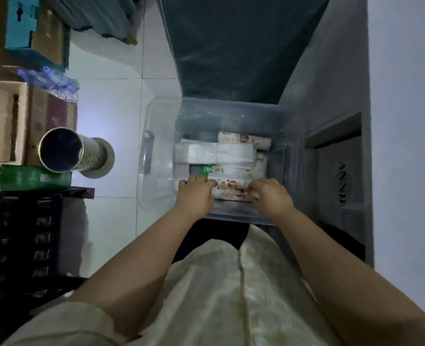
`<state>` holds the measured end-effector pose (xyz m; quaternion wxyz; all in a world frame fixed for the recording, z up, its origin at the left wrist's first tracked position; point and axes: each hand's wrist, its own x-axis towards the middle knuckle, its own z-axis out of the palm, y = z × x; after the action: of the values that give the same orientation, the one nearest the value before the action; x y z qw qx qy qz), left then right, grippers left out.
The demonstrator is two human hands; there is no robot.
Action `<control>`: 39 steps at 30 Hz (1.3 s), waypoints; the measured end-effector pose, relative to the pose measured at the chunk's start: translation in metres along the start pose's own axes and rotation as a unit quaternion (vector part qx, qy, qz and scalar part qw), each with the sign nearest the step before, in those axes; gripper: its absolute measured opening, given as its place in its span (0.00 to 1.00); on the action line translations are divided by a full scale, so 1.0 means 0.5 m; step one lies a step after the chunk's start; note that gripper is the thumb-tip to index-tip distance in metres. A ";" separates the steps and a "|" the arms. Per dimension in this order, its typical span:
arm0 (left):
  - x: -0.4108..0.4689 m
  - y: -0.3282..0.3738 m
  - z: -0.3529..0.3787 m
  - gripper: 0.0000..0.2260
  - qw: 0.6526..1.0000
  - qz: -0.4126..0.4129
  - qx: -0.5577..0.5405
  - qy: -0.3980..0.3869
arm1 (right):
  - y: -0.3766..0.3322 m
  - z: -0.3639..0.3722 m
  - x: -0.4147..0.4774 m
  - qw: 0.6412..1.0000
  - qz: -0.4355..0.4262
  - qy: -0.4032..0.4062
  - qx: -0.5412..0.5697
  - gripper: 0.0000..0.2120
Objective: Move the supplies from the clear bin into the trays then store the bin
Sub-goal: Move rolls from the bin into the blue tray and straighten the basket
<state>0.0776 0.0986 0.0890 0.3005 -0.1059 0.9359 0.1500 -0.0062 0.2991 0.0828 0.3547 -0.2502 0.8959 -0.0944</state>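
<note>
Seen from above in dim light, at far left sit cardboard boxes [4,121], a metal cylinder [61,149] lying on its side and a dark crate [19,236], all well apart from the clear bin [154,156] on the white floor at centre. Inside it, the left hand [196,193] and right hand [271,193] curl around opposite ends of the nearest printed pack [231,192]. Several white packs [219,152] remain further in and no trays are identifiable, so the emptying seems barely begun; nothing blocks the lift.
</note>
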 end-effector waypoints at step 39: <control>0.381 -0.120 0.058 0.26 0.994 0.078 -0.043 0.056 | 0.053 0.307 0.320 0.980 0.069 -0.177 -0.065 0.36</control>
<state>-0.0415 0.0319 -0.0598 0.2304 -0.0533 0.9492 0.2073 -0.0114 0.2409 -0.1325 0.4962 -0.2235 0.8382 0.0348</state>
